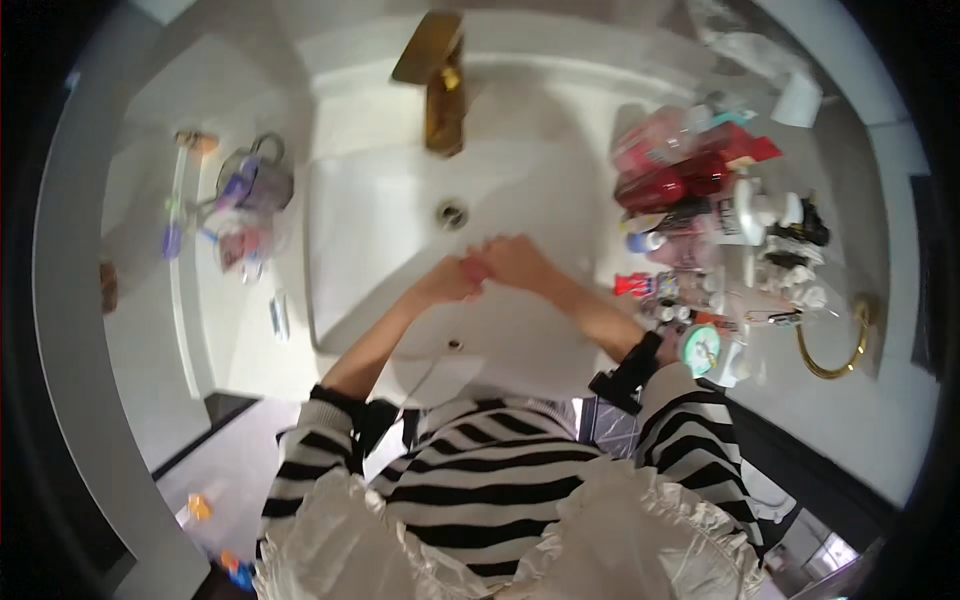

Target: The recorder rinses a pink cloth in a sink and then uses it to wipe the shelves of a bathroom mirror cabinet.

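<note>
Over the white sink basin (380, 190), below the drain (452, 213), my two hands meet in front of me. My left hand (446, 281) has its fingers curled in toward the right one. Bent over and touching it is my right hand (514, 262), its fingers drawn together. A pinkish-red patch shows where they meet; whether it is skin or a small held thing is too blurred to tell. Above the drain stands a brass-coloured faucet (445, 110), its flat lever (430, 48) tilted left. I see no water stream.
Bottles crowd the right counter, among them a red bottle (655, 190), a white pump bottle (738, 212) and a round mint-lidded jar (700, 348). A gold towel ring (832, 372) hangs beyond. On the left are a clear mug (268, 185) and a toothbrush (172, 235).
</note>
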The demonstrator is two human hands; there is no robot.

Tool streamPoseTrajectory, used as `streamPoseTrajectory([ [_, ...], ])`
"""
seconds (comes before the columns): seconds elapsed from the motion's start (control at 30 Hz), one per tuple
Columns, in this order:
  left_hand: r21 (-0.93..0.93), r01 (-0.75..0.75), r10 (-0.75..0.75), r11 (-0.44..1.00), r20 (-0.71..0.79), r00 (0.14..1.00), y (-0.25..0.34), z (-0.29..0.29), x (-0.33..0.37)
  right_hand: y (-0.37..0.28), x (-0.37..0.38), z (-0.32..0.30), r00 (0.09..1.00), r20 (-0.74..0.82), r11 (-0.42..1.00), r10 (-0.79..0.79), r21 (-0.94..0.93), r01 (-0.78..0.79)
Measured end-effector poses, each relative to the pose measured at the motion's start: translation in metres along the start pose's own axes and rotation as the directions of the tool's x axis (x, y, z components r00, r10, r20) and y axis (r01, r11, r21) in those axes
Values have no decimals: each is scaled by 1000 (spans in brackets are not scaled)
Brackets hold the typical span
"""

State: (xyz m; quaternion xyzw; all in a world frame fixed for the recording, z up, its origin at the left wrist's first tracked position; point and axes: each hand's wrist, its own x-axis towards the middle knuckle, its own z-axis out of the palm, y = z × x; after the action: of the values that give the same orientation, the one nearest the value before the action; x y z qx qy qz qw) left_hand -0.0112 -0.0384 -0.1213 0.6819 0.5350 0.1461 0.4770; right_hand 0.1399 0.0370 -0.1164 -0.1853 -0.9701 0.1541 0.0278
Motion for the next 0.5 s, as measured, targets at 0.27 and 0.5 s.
streamPoseTrajectory([
  [0.27, 449, 366, -115, 815, -494, 862, 54, -5, -18, -11, -14, 0, 912, 217, 811, 347, 418, -408],
  [0.5, 825, 148, 529, 545, -476, 702, 45, 11, -26, -5, -21, -38, 745, 666, -434, -43, 659, -614],
])
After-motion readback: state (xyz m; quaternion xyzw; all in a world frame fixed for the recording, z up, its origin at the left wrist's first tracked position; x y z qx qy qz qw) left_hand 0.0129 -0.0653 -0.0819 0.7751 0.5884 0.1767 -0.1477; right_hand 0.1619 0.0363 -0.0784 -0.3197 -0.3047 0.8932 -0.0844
